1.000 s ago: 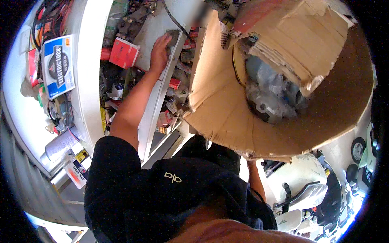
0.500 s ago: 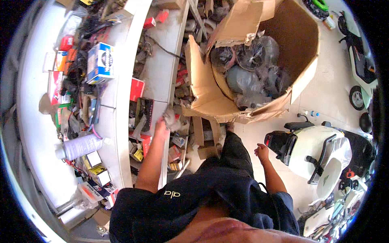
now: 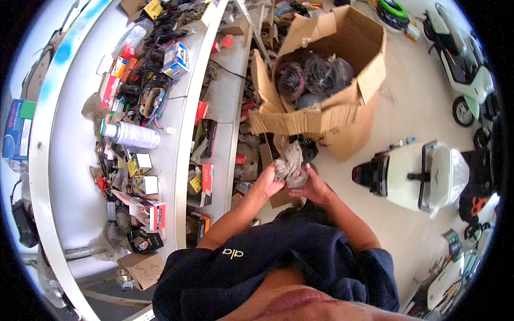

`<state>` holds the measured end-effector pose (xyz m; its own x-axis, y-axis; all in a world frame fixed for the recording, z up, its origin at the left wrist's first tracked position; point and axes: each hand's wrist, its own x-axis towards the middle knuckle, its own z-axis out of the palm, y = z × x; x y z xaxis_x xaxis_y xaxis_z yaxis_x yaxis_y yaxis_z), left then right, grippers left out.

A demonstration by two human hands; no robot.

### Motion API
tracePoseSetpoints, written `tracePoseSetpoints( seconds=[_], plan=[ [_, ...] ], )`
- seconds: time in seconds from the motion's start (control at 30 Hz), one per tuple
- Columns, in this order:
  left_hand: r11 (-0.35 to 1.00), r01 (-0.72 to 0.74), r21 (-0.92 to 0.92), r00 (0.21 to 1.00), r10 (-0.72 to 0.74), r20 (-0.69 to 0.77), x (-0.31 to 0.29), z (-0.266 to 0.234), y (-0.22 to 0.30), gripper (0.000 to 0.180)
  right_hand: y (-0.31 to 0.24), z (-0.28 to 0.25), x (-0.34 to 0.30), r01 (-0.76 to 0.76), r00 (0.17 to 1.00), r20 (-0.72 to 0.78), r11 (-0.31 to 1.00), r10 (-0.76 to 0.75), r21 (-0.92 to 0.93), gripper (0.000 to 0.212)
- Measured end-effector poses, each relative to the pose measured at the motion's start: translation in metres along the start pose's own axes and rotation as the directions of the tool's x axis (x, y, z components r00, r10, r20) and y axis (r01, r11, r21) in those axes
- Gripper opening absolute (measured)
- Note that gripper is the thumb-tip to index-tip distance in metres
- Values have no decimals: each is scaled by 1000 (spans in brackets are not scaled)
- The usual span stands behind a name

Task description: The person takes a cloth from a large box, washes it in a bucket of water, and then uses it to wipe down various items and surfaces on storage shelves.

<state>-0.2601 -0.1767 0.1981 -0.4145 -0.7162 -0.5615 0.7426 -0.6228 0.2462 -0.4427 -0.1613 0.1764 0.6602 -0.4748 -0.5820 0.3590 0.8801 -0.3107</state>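
Observation:
In front of my torso, both hands are on a crumpled greyish-brown rag (image 3: 290, 160). My left hand (image 3: 271, 181) grips its left side. My right hand (image 3: 316, 187) is closed on its right edge, with the thumb raised along it. Folds of the cloth hide some of the fingertips. Just beyond the hands stands a large open cardboard box (image 3: 342, 120) with torn flaps. Inside it lie dark round parts (image 3: 319, 75) wrapped in clear plastic.
White metal shelves (image 3: 184, 144) on my left carry small boxes, loose parts and a spray can (image 3: 138, 135). A white scooter (image 3: 407, 174) stands at the right, another scooter (image 3: 460, 69) farther off. A green-rimmed tyre (image 3: 393, 13) lies beyond the box.
My left hand has brought the rag from the shelf edge to the middle. My right hand has come in from the right and taken hold of it too. The view has shifted.

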Motion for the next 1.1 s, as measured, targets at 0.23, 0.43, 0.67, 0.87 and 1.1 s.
tracePoseSetpoints(
  seconds=[0.23, 0.43, 0.67, 0.87, 1.1],
  plan=[
    [-1, -204, 979, 922, 337, 192, -1, 66, -62, 43, -14, -31, -46, 175, 971, 135, 970, -198, 167, 56],
    [-269, -381, 885, 891, 149, 429, 51, 112, -112, 44, -49, -80, -115, 287, 957, -26, 933, -289, 218, 43],
    [-113, -371, 922, 929, -28, 370, 96, 205, -158, 29, -69, -187, -209, 527, 849, -267, 763, -456, 375, 41],
    [-91, -355, 930, 931, -124, 343, 131, 207, -174, 33, -20, -244, -265, 657, 747, -510, 592, -426, 467, 40],
    [-249, -570, 783, 819, -239, 521, 150, 199, -209, 39, 84, -262, -306, 726, 664, -691, 27, -284, 687, 34]
  ],
)
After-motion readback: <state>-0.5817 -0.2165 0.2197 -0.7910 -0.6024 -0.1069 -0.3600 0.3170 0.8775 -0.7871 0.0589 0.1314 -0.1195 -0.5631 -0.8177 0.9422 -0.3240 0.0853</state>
